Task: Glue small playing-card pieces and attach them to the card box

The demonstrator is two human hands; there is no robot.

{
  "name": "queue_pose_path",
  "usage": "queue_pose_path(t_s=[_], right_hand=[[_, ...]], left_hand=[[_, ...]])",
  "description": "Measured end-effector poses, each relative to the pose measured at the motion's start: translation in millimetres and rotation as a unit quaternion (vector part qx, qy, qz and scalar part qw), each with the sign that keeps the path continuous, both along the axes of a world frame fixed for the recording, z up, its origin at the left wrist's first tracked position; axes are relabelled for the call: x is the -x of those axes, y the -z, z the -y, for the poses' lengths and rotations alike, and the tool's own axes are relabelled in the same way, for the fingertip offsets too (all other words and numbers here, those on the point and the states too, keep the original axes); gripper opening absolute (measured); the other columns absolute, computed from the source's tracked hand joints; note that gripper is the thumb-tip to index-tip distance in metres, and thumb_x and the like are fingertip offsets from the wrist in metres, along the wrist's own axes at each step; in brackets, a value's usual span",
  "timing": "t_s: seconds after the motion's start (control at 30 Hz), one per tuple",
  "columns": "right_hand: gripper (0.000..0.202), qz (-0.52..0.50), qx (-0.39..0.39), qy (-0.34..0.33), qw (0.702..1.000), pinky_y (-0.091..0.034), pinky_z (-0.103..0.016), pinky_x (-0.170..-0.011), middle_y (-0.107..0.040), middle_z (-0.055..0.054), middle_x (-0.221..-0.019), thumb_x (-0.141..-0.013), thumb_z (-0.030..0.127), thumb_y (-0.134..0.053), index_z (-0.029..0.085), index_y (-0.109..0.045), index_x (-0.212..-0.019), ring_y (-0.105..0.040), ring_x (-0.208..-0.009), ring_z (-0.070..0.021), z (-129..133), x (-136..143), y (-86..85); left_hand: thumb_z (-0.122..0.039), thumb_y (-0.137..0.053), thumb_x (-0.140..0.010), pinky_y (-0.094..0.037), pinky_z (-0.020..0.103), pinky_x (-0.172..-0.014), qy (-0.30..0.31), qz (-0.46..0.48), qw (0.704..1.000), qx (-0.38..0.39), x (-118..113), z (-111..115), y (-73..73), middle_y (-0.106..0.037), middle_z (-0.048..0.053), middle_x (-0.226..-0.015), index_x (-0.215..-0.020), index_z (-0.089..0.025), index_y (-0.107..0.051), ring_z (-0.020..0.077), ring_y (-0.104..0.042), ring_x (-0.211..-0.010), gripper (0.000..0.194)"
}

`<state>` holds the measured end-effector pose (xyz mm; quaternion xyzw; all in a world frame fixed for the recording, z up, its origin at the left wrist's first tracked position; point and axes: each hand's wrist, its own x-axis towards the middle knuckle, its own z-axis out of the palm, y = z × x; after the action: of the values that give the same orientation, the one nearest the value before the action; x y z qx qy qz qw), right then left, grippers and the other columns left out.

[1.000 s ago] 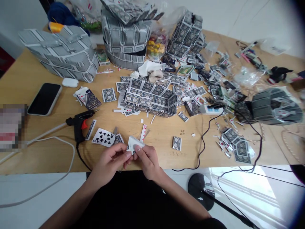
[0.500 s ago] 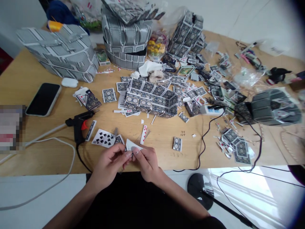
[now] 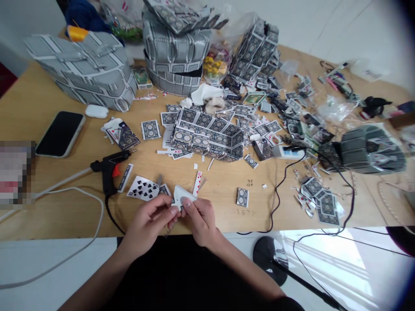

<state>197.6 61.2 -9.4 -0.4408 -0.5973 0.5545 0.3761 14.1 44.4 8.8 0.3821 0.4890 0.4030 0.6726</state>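
Note:
Close to the table's front edge, my left hand (image 3: 151, 222) and my right hand (image 3: 201, 219) meet around a bent playing card (image 3: 182, 195). Both hands pinch it between thumb and fingers, and its white face stands up between them. Fingers hide its lower part. Just beyond my left hand lie a ten of spades (image 3: 143, 188) and a patterned card partly under a small grey blade-like piece. A cut strip of a ten of diamonds (image 3: 197, 183) rests beyond my right hand. Farther back sits an open box made of folded cards (image 3: 207, 134).
A black glue gun (image 3: 108, 170) with its cable lies at the left, near a phone (image 3: 60, 134). Large grey card-woven bags (image 3: 94, 71) stand behind. Card scraps, packs and a power strip (image 3: 288, 151) with a black cable spread over the right side. A folded card (image 3: 242, 197) lies right of my hands.
The card between my hands is turned slightly, and more of its white face shows. My hands stay nearly in place. The whole view has shifted a little.

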Motion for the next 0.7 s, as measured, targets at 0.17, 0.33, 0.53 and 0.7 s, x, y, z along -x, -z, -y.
queue_pose_path(t_s=[0.17,0.33,0.53,0.7], right_hand=[[0.057,-0.006,-0.016,-0.018,1.0,-0.044,-0.03,-0.064,-0.064,-0.001,-0.066,-0.116,0.052,-0.047,0.021,-0.06,-0.07,-0.058,-0.062,-0.0156,-4.2,0.7,-1.0],[0.056,-0.023,-0.013,-0.046,0.999,-0.043,-0.031,-0.063,-0.062,-0.001,-0.065,-0.116,0.049,-0.05,0.021,-0.06,-0.068,-0.054,-0.06,-0.0151,-8.4,-5.1,-2.7],[0.055,0.024,-0.064,-0.038,0.997,-0.04,-0.03,-0.063,-0.055,0.001,-0.062,-0.117,0.043,-0.048,0.02,-0.062,-0.069,-0.051,-0.058,-0.0138,-12.1,-11.8,-6.5],[0.06,-0.009,-0.03,-0.054,0.998,-0.04,-0.029,-0.06,-0.055,0.001,-0.06,-0.116,0.051,-0.048,0.021,-0.061,-0.066,-0.049,-0.055,-0.0136,-12.0,-9.4,-7.7]], left_hand=[[-0.052,-0.078,-0.098,-0.054,0.024,-0.062,-0.019,0.001,1.0,-0.003,1.2,1.1,2.1,-0.069,0.001,-0.075,-0.087,-0.019,-0.07,0.0139,-0.062,-0.066,0.037],[-0.058,-0.078,-0.097,-0.048,0.021,-0.054,-0.013,-0.007,1.0,-0.001,1.1,1.4,3.0,-0.063,-0.001,-0.065,-0.076,-0.019,-0.062,0.0104,-0.055,-0.057,0.048],[-0.06,-0.081,-0.094,-0.049,0.021,-0.055,-0.008,0.01,0.999,0.035,3.9,2.0,7.0,-0.063,-0.001,-0.065,-0.076,-0.019,-0.059,0.011,-0.056,-0.057,0.05],[-0.059,-0.078,-0.096,-0.052,0.024,-0.059,0.043,0.021,0.998,0.041,11.2,2.4,11.6,-0.066,0.001,-0.07,-0.084,-0.018,-0.069,0.013,-0.059,-0.061,0.044]])
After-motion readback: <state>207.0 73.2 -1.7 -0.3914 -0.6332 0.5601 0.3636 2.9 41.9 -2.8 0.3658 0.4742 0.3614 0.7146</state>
